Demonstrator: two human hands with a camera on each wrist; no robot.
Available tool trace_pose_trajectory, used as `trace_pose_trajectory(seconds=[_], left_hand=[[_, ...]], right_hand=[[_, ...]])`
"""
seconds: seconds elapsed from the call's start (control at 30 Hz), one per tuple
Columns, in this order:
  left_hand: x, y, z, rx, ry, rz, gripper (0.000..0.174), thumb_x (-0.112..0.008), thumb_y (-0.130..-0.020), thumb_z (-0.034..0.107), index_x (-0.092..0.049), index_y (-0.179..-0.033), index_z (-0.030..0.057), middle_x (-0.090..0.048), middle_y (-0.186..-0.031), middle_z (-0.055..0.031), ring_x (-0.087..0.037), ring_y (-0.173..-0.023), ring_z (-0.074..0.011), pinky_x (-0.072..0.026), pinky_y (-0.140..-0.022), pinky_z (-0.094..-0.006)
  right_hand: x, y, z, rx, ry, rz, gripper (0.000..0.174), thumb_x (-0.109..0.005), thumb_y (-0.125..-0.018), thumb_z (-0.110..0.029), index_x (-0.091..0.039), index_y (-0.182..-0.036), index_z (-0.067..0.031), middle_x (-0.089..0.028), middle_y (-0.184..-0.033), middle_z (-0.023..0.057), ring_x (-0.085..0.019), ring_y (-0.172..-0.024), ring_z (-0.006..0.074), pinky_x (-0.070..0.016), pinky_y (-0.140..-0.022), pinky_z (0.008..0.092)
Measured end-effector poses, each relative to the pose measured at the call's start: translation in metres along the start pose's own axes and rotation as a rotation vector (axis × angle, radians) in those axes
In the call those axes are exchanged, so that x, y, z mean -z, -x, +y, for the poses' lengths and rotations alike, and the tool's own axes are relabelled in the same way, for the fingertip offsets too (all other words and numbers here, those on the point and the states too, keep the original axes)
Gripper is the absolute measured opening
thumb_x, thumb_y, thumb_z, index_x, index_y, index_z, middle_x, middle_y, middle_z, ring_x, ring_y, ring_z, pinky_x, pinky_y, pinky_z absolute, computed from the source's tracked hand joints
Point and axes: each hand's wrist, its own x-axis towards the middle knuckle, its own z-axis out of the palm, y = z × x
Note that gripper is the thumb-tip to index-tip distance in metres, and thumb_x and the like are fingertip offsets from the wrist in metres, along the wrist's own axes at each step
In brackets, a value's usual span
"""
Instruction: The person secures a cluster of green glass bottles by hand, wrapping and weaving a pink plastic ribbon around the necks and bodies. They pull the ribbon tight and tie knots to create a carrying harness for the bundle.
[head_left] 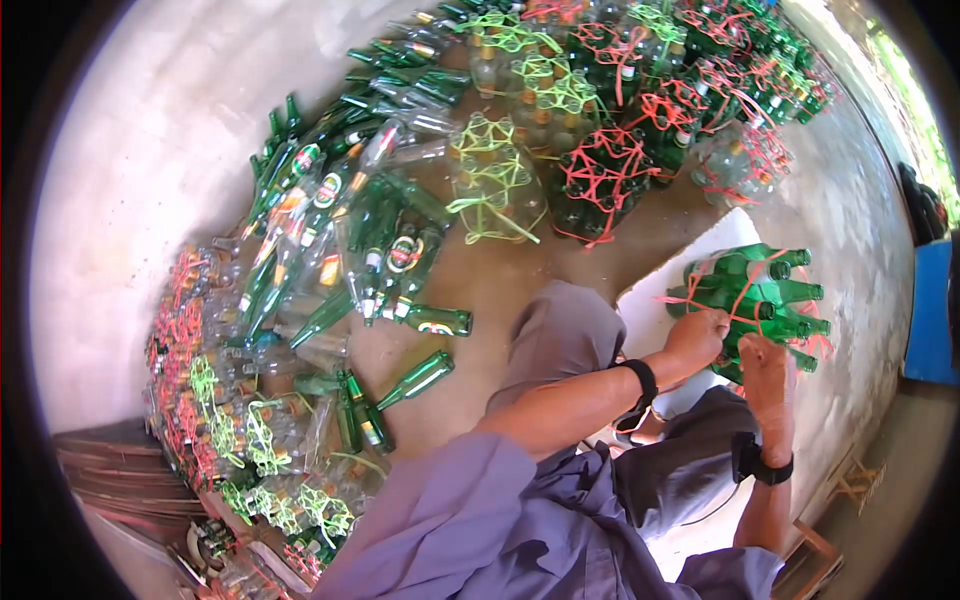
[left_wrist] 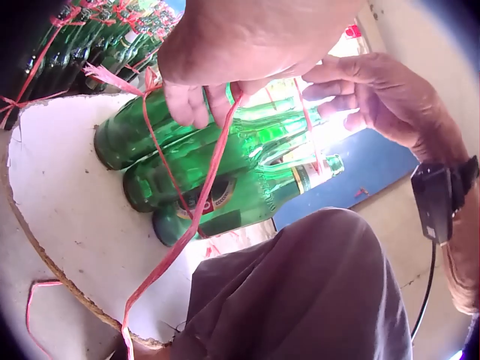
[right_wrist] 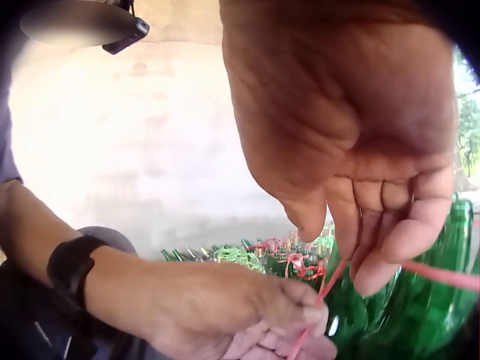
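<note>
A bundle of green glass bottles [head_left: 745,285] leans on a white board [head_left: 665,280], necks to the right, with red plastic string [left_wrist: 214,165] wrapped around it. My left hand [head_left: 700,335] grips the string over the bundle. In the left wrist view, a long tail hangs down from the left hand [left_wrist: 255,49] past the bottles [left_wrist: 217,172]. The right hand [head_left: 768,365] is beside the bottle necks. Its curled fingers hold a stretch of string in the right wrist view, where the left hand [right_wrist: 240,311] pinches the same strand below the right hand [right_wrist: 352,150].
Loose green and clear bottles [head_left: 340,230] lie heaped at the left along the wall. Bundles tied in green and red string [head_left: 605,165] stand at the back. A blue panel [head_left: 930,310] is at the right. The person's knees [head_left: 570,330] are close to the board.
</note>
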Motion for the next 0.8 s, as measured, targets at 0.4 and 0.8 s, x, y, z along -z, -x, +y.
trace_pose_trajectory(seconds=[0.4,0.8], left_hand=[[0.020,0.023,0.023,0.016,0.196,-0.028,0.018,-0.055,-0.090,0.014,-0.067,-0.087,0.0017,-0.067,-0.077,-0.0216,-0.067,-0.075,-0.0373,-0.0486,-0.065,-0.0488],[0.027,0.039,0.023,-0.013,-0.223,-0.048,0.013,-0.061,-0.086,0.013,-0.069,-0.092,0.0042,-0.070,-0.083,-0.0193,-0.067,-0.081,-0.0368,-0.0512,-0.070,-0.0441]], right_hand=[[-0.084,-0.020,0.040,-0.372,-0.970,-0.086,0.031,-0.065,-0.097,-0.031,-0.074,-0.089,-0.0016,-0.066,-0.073,0.0002,-0.057,-0.062,0.0066,-0.0476,-0.056,0.0205],[-0.092,-0.027,0.024,-0.047,-0.628,0.094,0.025,-0.056,-0.095,-0.013,-0.065,-0.078,0.0030,-0.059,-0.067,0.0045,-0.051,-0.056,0.0117,-0.0407,-0.053,0.0293]])
